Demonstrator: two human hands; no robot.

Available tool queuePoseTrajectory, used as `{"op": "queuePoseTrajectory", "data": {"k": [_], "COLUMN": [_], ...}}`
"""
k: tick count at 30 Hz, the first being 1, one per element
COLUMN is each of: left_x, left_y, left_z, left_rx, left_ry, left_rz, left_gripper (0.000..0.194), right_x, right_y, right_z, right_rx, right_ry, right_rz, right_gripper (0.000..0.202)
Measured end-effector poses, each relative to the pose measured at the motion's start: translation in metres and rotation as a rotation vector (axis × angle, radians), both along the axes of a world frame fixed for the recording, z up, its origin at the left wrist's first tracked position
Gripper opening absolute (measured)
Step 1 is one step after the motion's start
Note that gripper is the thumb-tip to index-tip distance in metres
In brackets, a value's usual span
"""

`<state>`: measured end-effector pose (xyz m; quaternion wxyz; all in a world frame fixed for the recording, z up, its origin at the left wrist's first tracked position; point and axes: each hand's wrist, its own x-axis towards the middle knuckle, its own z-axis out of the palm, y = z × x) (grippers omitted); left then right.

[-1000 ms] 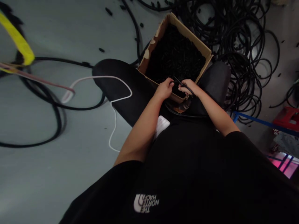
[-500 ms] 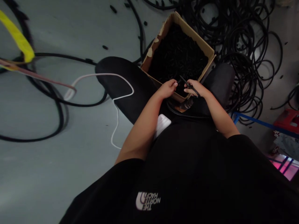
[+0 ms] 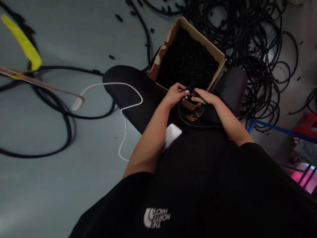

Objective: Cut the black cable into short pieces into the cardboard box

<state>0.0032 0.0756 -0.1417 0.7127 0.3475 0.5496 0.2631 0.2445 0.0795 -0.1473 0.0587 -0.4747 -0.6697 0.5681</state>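
My left hand (image 3: 175, 95) is closed, thumb and fingers pinching a black hose (image 3: 184, 121) near its end. From there the hose curves down over my lap and runs off to the right. My right hand (image 3: 204, 96) grips dark scissors (image 3: 199, 97), their blades pointing left and meeting the hose at my left fingertips. How far the blades are apart is too dark to tell. Both hands are above the near edge of a cardboard box (image 3: 203, 35), which holds many short black pieces (image 3: 189, 61).
Tangled black hoses (image 3: 260, 66) cover the floor at the right. A white cable (image 3: 125, 132) crosses my left thigh towards a white device (image 3: 172, 134) on my lap. Yellow tape (image 3: 23, 44) hangs at the left; a blue frame (image 3: 274, 126) stands at the right.
My right hand has moved left with the scissors, so their blades now reach my left fingertips. The hose loop below my hands shows more. The whole view has shifted slightly.
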Motion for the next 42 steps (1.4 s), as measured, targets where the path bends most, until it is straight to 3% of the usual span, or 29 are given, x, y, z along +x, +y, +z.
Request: {"op": "queuePoseTrajectory", "data": {"k": [5,8,11,15,19,28,35,38,42], "left_x": [0.002,0.004,0.004,0.002,0.001,-0.003,-0.004,-0.003,-0.003], "left_y": [-0.001,-0.002,-0.002,-0.001,0.0,0.0,-0.003,-0.002,0.001], "left_z": [-0.004,-0.004,-0.005,-0.009,-0.011,-0.009,-0.005,-0.006,-0.008], "left_rx": [0.051,0.034,0.018,0.07,0.103,0.105,0.136,0.135,0.091], "left_ry": [0.058,0.076,0.12,0.175,0.166,0.206,0.102,0.149,0.218], "left_rz": [-0.069,-0.048,-0.03,-0.032,-0.116,-0.119,-0.23,-0.186,-0.091], "left_gripper": [0.049,0.049,0.038,0.027,0.021,0.028,0.026,0.021,0.03], "right_x": [-0.012,-0.016,-0.018,-0.021,-0.02,-0.006,-0.001,-0.002,-0.004], "right_y": [-0.001,0.001,0.003,0.003,0.005,0.007,0.006,0.008,0.006], "right_z": [0.011,0.019,0.023,0.021,0.018,0.034,0.034,0.034,0.038], "right_rx": [-0.076,0.019,0.09,0.046,0.043,-0.073,-0.004,0.022,-0.112], "right_ry": [-0.044,-0.15,-0.227,-0.19,-0.138,-0.161,-0.124,-0.147,-0.146], "right_rz": [-0.055,-0.089,-0.124,-0.14,-0.151,-0.129,-0.098,-0.096,-0.181], "right_gripper": [0.04,0.03,0.016,0.016,0.019,0.018,0.02,0.016,0.016]}}
